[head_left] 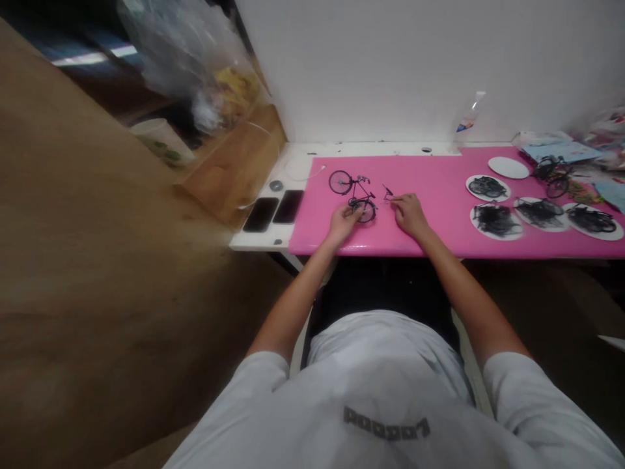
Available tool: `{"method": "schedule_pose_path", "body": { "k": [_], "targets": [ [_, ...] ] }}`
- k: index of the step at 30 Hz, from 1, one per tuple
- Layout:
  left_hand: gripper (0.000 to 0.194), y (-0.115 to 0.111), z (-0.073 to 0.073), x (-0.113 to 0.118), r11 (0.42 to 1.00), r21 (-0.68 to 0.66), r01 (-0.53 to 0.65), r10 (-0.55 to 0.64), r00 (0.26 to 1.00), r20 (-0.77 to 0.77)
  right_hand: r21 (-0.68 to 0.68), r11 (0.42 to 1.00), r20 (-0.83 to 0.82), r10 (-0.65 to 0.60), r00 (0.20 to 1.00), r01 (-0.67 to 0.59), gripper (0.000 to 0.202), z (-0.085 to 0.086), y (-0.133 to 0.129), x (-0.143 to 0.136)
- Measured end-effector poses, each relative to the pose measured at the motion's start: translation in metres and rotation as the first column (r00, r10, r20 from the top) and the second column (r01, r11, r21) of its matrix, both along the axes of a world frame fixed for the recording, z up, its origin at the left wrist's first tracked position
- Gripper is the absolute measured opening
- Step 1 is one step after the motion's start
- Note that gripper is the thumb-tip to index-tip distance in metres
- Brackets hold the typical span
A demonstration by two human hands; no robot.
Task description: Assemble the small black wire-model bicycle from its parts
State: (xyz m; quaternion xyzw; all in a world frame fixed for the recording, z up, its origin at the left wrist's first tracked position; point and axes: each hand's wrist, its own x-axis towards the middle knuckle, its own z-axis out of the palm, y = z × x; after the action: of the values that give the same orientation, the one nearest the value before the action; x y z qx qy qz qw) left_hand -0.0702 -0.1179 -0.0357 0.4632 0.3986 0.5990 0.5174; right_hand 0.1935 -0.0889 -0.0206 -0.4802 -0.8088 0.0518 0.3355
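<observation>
A small black model bicycle (360,189) is over the pink mat, its two wheels spread from upper left to lower right. My left hand (344,223) grips it at the lower wheel, thumb and fingers closed near the pedal area. To its right, my right hand (409,213) pinches a thin black bicycle part (387,193) between thumb and forefinger, a little apart from the bicycle. The part's exact kind is too small to tell.
White plates (508,167) at the right, several holding black bicycle parts (495,219). Another model bicycle (554,176) stands behind them. Two dark phones (260,215) and a white cable (305,177) are at the left. A white wall (390,71) rises behind the pink mat (430,189).
</observation>
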Motion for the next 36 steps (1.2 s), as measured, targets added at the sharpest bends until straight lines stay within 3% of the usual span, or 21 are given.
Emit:
{"method": "schedule_pose_path", "body": {
  "k": [6, 9, 14, 17, 25, 30, 36],
  "targets": [
    [0.050, -0.004, 0.002, -0.002, 1.000, 0.014, 0.000, 0.001, 1.000, -0.019, 0.093, 0.993, -0.234, -0.054, 0.971, 0.078, 0.023, 0.013, -0.015, 0.004],
    [0.049, -0.006, 0.004, -0.003, 1.000, 0.027, 0.011, -0.010, 1.000, -0.022, 0.067, 0.984, -0.297, -0.139, 0.945, 0.166, 0.020, 0.013, -0.017, 0.006],
    [0.051, -0.006, 0.005, -0.003, 0.999, 0.030, 0.020, -0.019, 1.000, -0.020, 0.028, 0.989, -0.364, -0.125, 0.923, 0.145, 0.047, 0.014, -0.017, 0.007],
    [0.051, -0.008, 0.006, -0.002, 0.999, 0.034, -0.022, 0.022, 1.000, -0.012, -0.043, 0.992, -0.382, -0.127, 0.915, 0.119, 0.049, 0.014, -0.018, 0.009],
    [0.052, -0.007, 0.007, 0.001, 0.985, 0.089, -0.150, 0.143, 0.986, 0.081, -0.288, 0.951, -0.512, -0.051, 0.858, -0.115, 0.040, 0.024, -0.020, 0.014],
    [0.052, -0.006, 0.010, 0.001, 0.986, 0.087, -0.142, 0.135, 0.987, 0.082, -0.381, 0.855, -0.649, 0.026, 0.761, -0.353, 0.051, 0.046, -0.037, 0.004],
    [0.056, -0.008, 0.021, 0.001, 0.989, 0.066, -0.130, 0.127, 0.990, 0.058, -0.402, 0.790, -0.676, 0.085, 0.732, -0.463, 0.050, 0.074, -0.063, -0.007]
  ]
}}
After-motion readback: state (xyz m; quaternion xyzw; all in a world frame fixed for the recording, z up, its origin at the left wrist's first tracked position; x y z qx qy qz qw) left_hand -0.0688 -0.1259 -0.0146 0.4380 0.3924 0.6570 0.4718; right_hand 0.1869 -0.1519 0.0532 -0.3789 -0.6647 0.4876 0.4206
